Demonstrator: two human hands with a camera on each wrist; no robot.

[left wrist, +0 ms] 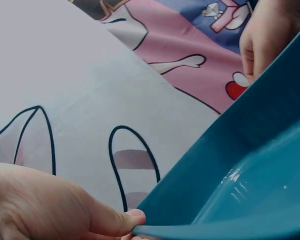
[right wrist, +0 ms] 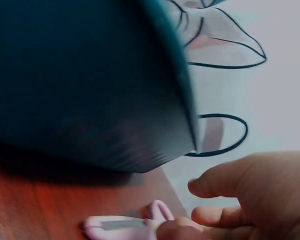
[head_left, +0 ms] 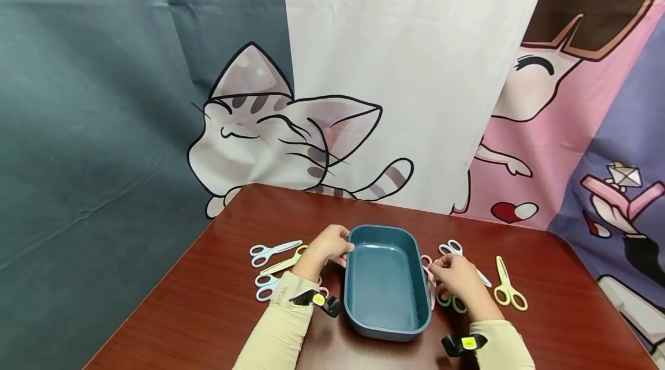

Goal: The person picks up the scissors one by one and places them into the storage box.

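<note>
A blue rectangular container (head_left: 381, 289) stands in front of me on the table. My left hand (head_left: 327, 246) pinches its left rim, thumb over the edge, as the left wrist view shows at the container's corner (left wrist: 260, 170). On the other side, my right hand (head_left: 459, 280) is beside pink scissors (head_left: 432, 288). In the right wrist view a fingertip of that hand (right wrist: 270, 192) lies at the handle of the pink scissors (right wrist: 122, 231), with the thumb held apart. Part of these scissors is hidden by the fingers and the container.
White-blue scissors (head_left: 265, 253), yellow-green scissors (head_left: 283, 265) and more blue ones (head_left: 266, 287) lie left of the container. Right of it are white-blue scissors (head_left: 451, 247), green handles (head_left: 459, 304) partly under my hand, and yellow scissors (head_left: 505, 286). A printed curtain (head_left: 415, 70) hangs behind the table.
</note>
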